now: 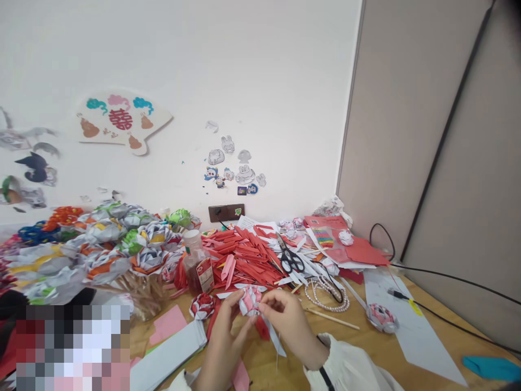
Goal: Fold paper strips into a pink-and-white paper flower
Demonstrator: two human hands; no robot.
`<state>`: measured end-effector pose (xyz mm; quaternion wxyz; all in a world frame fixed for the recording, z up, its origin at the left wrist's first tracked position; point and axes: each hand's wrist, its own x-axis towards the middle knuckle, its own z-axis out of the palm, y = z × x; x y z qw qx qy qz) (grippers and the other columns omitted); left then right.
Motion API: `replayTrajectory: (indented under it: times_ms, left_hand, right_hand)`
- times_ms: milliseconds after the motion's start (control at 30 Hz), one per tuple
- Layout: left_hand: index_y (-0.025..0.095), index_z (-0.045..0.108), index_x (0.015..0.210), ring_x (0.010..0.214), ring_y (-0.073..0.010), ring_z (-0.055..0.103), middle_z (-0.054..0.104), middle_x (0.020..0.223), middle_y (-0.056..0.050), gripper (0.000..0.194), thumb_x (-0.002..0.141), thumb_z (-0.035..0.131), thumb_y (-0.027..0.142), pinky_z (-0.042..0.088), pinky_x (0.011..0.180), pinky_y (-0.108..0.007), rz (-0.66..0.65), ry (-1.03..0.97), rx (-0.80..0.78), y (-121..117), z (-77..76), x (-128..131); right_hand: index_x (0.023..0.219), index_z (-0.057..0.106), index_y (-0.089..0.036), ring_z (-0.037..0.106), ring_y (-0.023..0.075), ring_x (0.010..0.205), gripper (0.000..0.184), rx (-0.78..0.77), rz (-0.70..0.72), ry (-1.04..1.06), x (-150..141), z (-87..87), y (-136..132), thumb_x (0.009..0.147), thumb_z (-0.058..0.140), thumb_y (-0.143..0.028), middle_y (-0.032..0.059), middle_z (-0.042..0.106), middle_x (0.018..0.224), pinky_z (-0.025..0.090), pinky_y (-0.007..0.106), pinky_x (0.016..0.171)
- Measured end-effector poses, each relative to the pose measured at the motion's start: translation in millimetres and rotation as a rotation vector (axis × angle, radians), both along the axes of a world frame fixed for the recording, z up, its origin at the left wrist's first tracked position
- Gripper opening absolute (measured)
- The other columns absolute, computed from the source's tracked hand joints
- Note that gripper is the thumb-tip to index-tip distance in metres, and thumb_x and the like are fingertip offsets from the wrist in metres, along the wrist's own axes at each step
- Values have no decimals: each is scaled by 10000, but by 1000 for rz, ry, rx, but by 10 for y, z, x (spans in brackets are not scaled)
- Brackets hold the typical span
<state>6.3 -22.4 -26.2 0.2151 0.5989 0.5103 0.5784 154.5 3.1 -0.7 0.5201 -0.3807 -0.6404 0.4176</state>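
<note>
A pink and white folded paper flower (250,300) is between my two hands, above the front of the table. My left hand (228,331) holds it from the left, thumb below and fingers behind. On its right edge, my right hand (285,317) pinches the paper with thumb and forefinger. A thin stick hangs beneath the flower, beside a white paper strip (277,342). Just left of my left hand lies a red and white paper flower (202,307). Behind my hands spreads a heap of folded red paper strips (244,255).
Black-handled scissors (292,262) lie on the strips, near a pearl string (328,296). A glue bottle (194,266) stands left of the heap. Many finished paper flowers (122,239) crowd the left. White paper (171,353), a wooden stick (334,319) and a cable (448,315) lie around.
</note>
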Motion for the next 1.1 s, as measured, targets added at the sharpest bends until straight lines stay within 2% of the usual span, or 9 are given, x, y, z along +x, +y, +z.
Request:
replayTrajectory:
  times_ms: [100,167,333,400,567,867,1100]
  left_hand:
    - [227,515,1080,1100,-291,566,599,1116,-97,398,722,640,349,468,925,-448,-46,-57,-19,-1,32,8]
    - [231,501,1083,1099,-280,571,595,1115,-91,390,732,631,340,474,924,-437,-78,-102,-23,-3,54,12]
    - [246,492,1128,1194,-256,500,551,1208,-91,382,766,608,279,411,1003,-431,-161,-53,-10,-37,64,16]
    - [255,507,1115,1207,-254,488,547,1215,-87,361,767,606,250,405,1009,-431,-177,-10,3,-50,52,19]
    - [268,517,1093,1208,-260,491,543,1235,-92,327,776,583,218,427,984,-441,-143,49,31,-45,29,11]
    - [257,520,1086,1236,-263,464,520,1293,-124,301,792,537,192,383,1011,-477,-85,246,65,-43,23,-40]
    - [265,570,1036,1219,-267,486,544,1287,-106,307,760,549,132,389,1007,-462,-124,223,70,-52,56,-33]
  right_hand:
    - [698,645,-146,558,145,609,104,-77,96,83,20,-4,22,695,659,-248,9,618,648,436,238,587]
    - [703,648,-147,560,145,614,126,-75,124,90,46,21,26,696,662,-272,12,619,650,439,240,591]
    - [697,643,-146,562,155,636,188,12,-14,55,122,116,38,744,603,-323,33,630,668,438,250,606]
    - [685,642,-148,557,154,629,193,4,-1,31,143,129,55,739,602,-328,29,627,659,435,248,598]
    - [624,623,-151,508,131,563,180,-40,62,-60,154,86,98,718,605,-303,-4,572,585,392,229,535]
    - [620,623,-139,495,130,572,193,-47,123,-90,161,90,85,741,554,-273,-11,547,571,372,232,556]
    - [630,633,-141,510,124,565,87,-102,144,-3,131,39,92,673,613,-214,-20,569,580,395,227,565]
